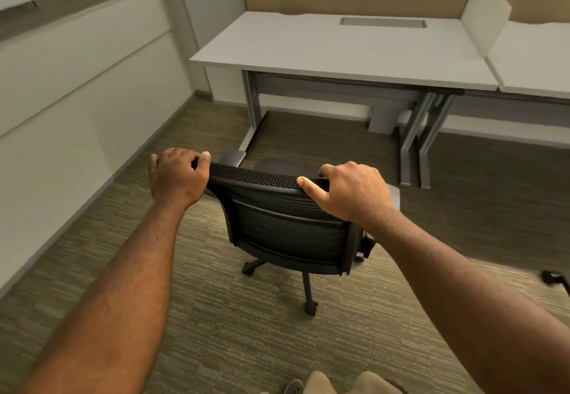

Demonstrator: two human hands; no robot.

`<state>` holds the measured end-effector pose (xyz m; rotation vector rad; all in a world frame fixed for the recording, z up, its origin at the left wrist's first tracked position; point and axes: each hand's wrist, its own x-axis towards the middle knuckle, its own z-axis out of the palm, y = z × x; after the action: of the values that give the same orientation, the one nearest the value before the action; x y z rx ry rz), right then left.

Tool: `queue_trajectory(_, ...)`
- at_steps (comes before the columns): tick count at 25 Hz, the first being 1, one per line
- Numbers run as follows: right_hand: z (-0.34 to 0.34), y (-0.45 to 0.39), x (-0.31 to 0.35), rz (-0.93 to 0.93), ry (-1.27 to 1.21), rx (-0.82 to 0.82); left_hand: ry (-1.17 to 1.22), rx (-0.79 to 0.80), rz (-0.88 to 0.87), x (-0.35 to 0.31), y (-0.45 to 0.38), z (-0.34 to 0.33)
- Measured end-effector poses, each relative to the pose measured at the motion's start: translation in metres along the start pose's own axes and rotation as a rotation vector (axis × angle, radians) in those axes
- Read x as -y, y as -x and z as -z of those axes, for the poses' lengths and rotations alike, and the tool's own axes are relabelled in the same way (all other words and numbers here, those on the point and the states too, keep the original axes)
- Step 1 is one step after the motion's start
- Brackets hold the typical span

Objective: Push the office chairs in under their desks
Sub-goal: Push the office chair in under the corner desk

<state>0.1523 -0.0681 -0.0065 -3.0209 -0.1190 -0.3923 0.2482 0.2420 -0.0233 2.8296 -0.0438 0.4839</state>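
Observation:
A black mesh-backed office chair point(287, 233) on castors stands on the carpet in front of a white desk point(324, 51), its back toward me and its seat short of the desk's front edge. My left hand point(177, 176) grips the top left corner of the backrest. My right hand point(351, 190) grips the top right of the backrest, thumb along the rim. The seat and armrests are mostly hidden behind the backrest.
Grey desk legs point(410, 144) stand to the right of the knee space. A second white desk point(536, 63) adjoins on the right. A white wall point(77, 100) runs along the left. Another chair's castor point(555, 278) shows at the right edge.

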Motion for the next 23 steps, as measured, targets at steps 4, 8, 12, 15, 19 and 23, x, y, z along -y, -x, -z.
queue_trajectory(4, 0.0, -0.025, -0.015, -0.018, 0.038, -0.068, 0.027, -0.049, -0.015, -0.008, -0.019, -0.011)
queue_trajectory(8, -0.004, -0.064, -0.042, -0.036, 0.041, -0.096, 0.031, -0.081, -0.014, -0.021, -0.041, -0.026)
queue_trajectory(12, -0.016, -0.11, -0.077, 0.014, 0.039, -0.107, 0.011, -0.127, 0.008, -0.037, -0.069, -0.041)
queue_trajectory(15, -0.027, -0.155, -0.103, 0.054, 0.019, -0.111, -0.015, -0.176, 0.031, -0.051, -0.091, -0.056)
queue_trajectory(19, -0.049, -0.214, -0.134, 0.048, -0.082, -0.091, -0.05, -0.24, 0.059, -0.067, -0.124, -0.08)
queue_trajectory(23, -0.074, -0.284, -0.151, 0.06, -0.14, -0.051, -0.084, -0.247, 0.116, -0.071, -0.173, -0.102)
